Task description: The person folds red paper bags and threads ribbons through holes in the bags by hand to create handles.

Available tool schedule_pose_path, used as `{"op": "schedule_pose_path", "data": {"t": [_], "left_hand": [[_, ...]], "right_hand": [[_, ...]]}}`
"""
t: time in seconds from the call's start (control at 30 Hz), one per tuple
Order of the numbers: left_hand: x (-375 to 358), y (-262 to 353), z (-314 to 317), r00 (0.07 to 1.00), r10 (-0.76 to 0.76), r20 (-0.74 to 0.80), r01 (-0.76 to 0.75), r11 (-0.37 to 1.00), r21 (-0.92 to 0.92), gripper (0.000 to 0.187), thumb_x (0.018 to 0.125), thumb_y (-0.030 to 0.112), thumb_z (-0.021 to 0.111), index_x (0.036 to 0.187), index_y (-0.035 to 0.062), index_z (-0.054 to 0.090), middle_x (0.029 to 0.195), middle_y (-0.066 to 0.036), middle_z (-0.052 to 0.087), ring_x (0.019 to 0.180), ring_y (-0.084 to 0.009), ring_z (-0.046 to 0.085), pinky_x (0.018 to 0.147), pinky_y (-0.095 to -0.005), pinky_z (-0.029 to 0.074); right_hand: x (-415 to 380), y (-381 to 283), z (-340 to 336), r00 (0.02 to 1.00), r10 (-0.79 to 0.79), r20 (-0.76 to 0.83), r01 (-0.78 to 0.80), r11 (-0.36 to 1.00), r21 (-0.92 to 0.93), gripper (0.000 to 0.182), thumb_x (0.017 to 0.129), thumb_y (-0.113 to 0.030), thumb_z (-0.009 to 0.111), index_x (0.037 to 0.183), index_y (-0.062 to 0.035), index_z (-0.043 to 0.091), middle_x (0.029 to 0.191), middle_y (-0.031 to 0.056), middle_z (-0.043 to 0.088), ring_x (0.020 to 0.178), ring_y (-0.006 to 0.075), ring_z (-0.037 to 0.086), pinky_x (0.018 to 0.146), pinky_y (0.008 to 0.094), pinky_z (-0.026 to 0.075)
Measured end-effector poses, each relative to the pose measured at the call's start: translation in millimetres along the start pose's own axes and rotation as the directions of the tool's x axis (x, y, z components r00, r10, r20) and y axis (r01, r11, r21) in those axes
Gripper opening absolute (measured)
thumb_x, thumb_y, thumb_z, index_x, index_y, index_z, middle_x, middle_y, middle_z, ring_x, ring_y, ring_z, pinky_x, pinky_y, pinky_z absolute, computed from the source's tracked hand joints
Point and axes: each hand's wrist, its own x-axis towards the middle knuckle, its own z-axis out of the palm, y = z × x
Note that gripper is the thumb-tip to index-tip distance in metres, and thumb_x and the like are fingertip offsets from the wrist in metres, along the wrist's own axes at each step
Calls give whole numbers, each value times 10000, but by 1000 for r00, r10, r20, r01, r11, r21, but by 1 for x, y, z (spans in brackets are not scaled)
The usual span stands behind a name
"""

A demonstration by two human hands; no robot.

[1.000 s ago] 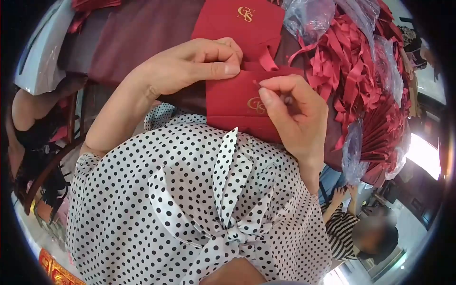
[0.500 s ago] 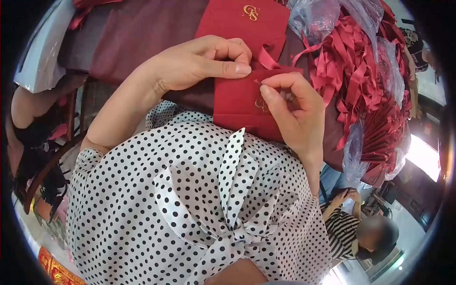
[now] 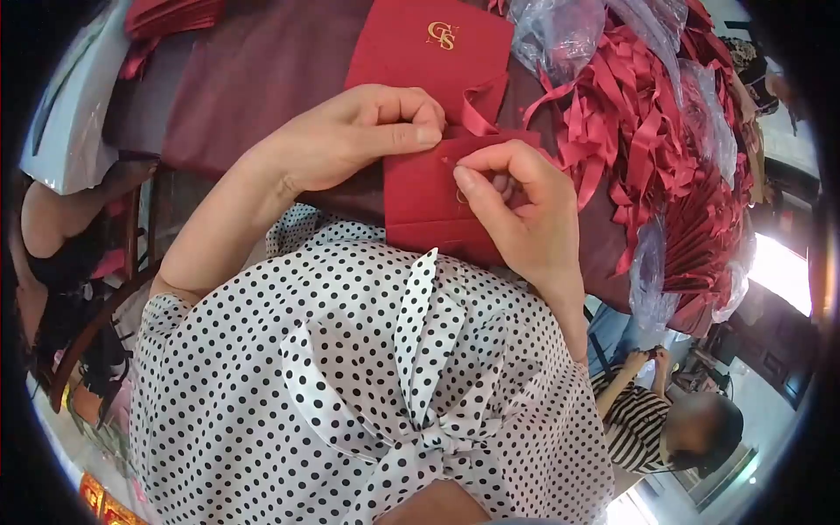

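A red card pouch [image 3: 420,192] with a gold emblem partly hidden lies at the table's near edge, against my polka-dot top. My left hand [image 3: 376,131] is closed in a pinch at the pouch's upper left edge; what sits between thumb and finger is hidden. My right hand [image 3: 529,201] covers the pouch's right side, thumb and forefinger pinched by a small pinkish bit too small to name. A loop of red ribbon [image 3: 477,114] stands up just beyond the pouch. Behind it lies another red pouch [image 3: 420,52] with a gold monogram.
A large heap of red ribbons [image 3: 612,122] with clear plastic wrap [image 3: 560,35] fills the table's right side. More red pouches [image 3: 175,16] are stacked at the far left, near a white box [image 3: 79,131]. A person in a striped shirt [image 3: 634,429] sits at the lower right.
The pouches and both hands appear slightly farther left and lower in the view. Both hands keep their pinch. The seated person's hands have shifted.
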Motion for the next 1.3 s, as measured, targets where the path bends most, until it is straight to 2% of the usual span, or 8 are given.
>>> {"op": "schedule_pose_path", "data": {"t": [0.27,0.33,0.53,0.67,0.97,1.07,1.2,1.3], "left_hand": [[-2,-5,7,989,69,-128,-55,992,111,189,893,166,612,783,57,503,1005,-27,500,1008,-120,446,929,-247,321],[-3,-3,9,967,216,-133,-149,907,393,178,883,157,612,791,51,503,998,-44,491,1001,-142,440,915,-270,318],[-5,7,30,784,620,-31,-282,400,872,145,768,31,631,775,50,487,925,-109,490,931,-288,448,865,-380,337],[-3,-4,20,723,691,-24,-399,445,802,108,776,79,620,769,60,514,850,-105,492,862,-298,467,793,-400,354],[-21,38,-2,869,458,186,-431,517,740,219,907,163,524,778,-6,574,880,-95,571,849,-233,534,804,-361,397],[-15,56,-5,998,-22,66,-36,652,757,180,897,162,554,845,-7,593,856,-90,577,878,-249,507,799,-364,394],[-3,69,-8,967,-99,235,-93,721,686,135,858,137,595,831,6,613,848,-83,579,857,-251,502,788,-374,395],[10,57,-15,913,-100,396,-302,484,821,115,821,127,633,803,14,629,812,-71,572,825,-250,496,780,-379,400]], "right_hand": [[5,-1,6,999,-21,-28,19,998,-59,65,807,-72,691,820,-33,640,638,-34,545,559,26,420,505,199,337],[7,-4,6,999,-37,-32,34,996,-85,74,796,-73,698,811,-32,638,630,-34,536,555,20,411,498,201,334],[13,-22,10,964,-264,12,232,824,-517,106,765,-41,678,796,-52,577,704,111,586,648,310,582,569,384,446],[20,-19,5,978,-211,1,207,958,-196,120,780,-93,722,770,-23,626,673,82,604,553,164,552,511,298,426],[22,-25,16,971,-223,-83,214,971,-104,238,707,-83,785,857,-22,610,817,64,541,500,133,484,496,272,417],[21,-17,16,954,-299,-20,291,941,-175,214,707,-58,778,829,-16,608,795,72,549,519,135,498,496,265,421],[18,-20,17,953,-304,-13,300,946,-125,197,718,-67,773,825,-24,613,800,68,549,541,143,515,507,267,435],[17,-19,15,934,-356,10,353,922,-160,191,732,-87,768,835,-34,616,799,68,550,541,143,515,505,266,438]]}}
